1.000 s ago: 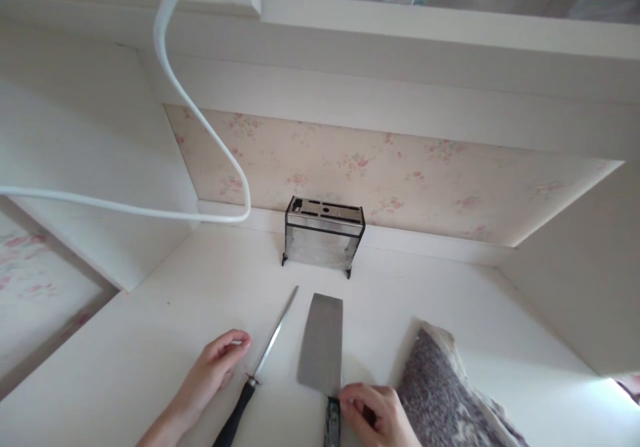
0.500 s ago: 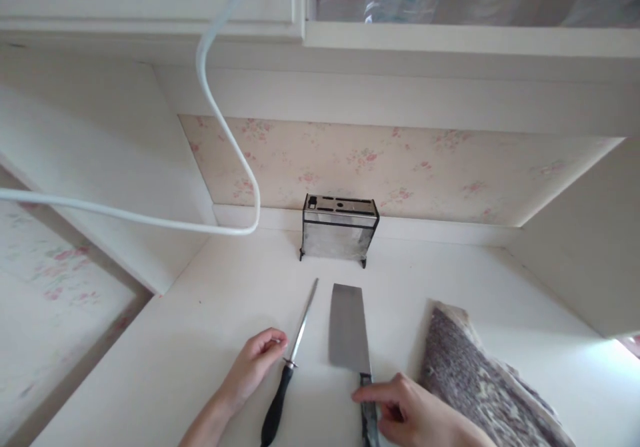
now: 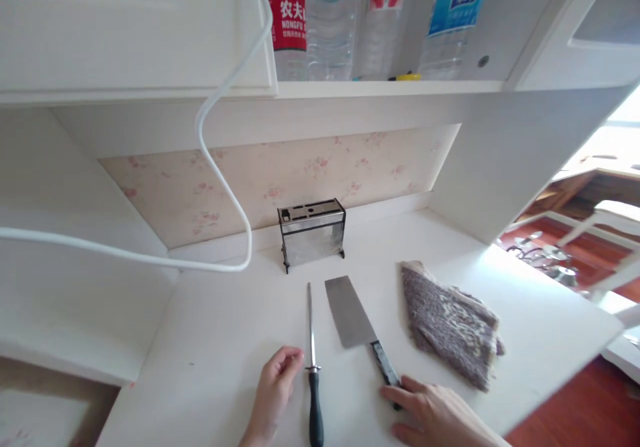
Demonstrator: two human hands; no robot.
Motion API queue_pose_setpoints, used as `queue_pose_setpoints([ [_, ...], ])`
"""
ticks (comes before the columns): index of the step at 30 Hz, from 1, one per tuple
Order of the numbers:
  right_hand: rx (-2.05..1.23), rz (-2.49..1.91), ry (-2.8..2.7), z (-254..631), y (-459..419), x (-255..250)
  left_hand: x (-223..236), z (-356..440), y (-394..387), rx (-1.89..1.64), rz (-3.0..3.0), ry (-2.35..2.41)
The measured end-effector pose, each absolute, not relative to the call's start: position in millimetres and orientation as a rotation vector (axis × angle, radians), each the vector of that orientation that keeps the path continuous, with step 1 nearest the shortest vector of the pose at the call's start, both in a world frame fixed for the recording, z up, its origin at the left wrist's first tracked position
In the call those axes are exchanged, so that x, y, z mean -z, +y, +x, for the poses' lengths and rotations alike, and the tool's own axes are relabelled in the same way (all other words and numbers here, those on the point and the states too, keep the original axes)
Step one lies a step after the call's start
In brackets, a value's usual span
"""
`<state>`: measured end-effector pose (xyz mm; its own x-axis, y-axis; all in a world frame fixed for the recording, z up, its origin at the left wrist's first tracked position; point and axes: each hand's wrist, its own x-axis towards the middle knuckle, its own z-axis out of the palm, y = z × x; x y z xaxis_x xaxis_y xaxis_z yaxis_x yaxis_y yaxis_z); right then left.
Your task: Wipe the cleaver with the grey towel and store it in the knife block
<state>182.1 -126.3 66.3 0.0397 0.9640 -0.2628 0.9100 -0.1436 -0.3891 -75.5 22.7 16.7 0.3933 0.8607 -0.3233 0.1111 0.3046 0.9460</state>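
A cleaver (image 3: 351, 313) with a broad grey blade and dark handle lies on the white counter (image 3: 225, 340). My right hand (image 3: 425, 407) rests at the butt end of its handle, fingers stretched across it and thumb apart, not wrapped round it. Left of the cleaver lies a sharpening steel (image 3: 315, 403), with a thin metal rod and black grip. Just beside its guard is my left hand (image 3: 280, 380), fingers curled in with thumb and forefinger close together. No object shows in that hand, and it looks apart from the steel.
A metal knife block (image 3: 313, 233) stands by the back wall. To the right lies a folded grey-brown cloth (image 3: 453, 327). A white cable (image 3: 220, 167) hangs in front of the cabinet. Several plastic bottles (image 3: 333, 33) stand on the shelf above. A white chair (image 3: 617, 213) is beyond the counter's right end.
The view has turned and tilted up, bringing the bottles and the room at right into sight. My right hand has slid down the cleaver's handle to its end. My left hand stays beside the steel.
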Motion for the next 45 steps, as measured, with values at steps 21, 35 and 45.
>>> queue_pose_setpoints([
  [21, 0.842, -1.621, -1.603, 229, -63, -122, -9, -83, 24, -0.738, 1.228, 1.146],
  [35, 1.164, -1.362, -1.554, 252, 13, -279, -9, -92, 29, -0.843, 1.231, 1.327],
  [45, 1.091, -1.420, -1.585, 245, 94, -354, -13, -91, 28, -0.829, 1.224, 1.310],
])
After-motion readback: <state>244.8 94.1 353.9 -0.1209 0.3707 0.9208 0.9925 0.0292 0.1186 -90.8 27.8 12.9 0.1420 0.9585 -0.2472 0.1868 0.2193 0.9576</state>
